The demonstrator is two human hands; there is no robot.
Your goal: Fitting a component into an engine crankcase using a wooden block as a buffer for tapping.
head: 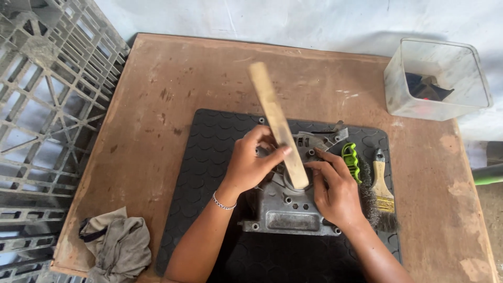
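One grey plastic crate (47,115) is standing at the far left, beside the bench (173,78), its lattice face turned to the camera. One crumpled grey-brown rag (118,243) is lying on the bench's near left corner. One black rubber mat (209,157) with a scale pattern is covering the middle of the bench.

One grey cast-metal housing (291,212) is lying flat on the mat, near its centre. It is showing a dull, grimy surface, several round bolt holes along its edges, a rectangular recess on its near side and a round opening in the middle.

One left hand (251,165), wearing a thin bracelet at the wrist, is curling its fingers around one flat wooden stick (276,123). The stick is pale and worn and is standing tilted, its lower end sitting in the housing's round opening and its upper end leaning away to the left.

One right hand (335,191) is resting on the housing's right side, fingers stretched towards the stick's base; it is partly open and gripping nothing that can be seen.

One green-handled wire brush (352,162) is lying just beside the right hand. One paint brush (382,186) with a wooden handle is lying next to it, at the mat's right edge.

One clear plastic tub (437,78) is sitting at the bench's far right corner, holding dark items too unclear to count.
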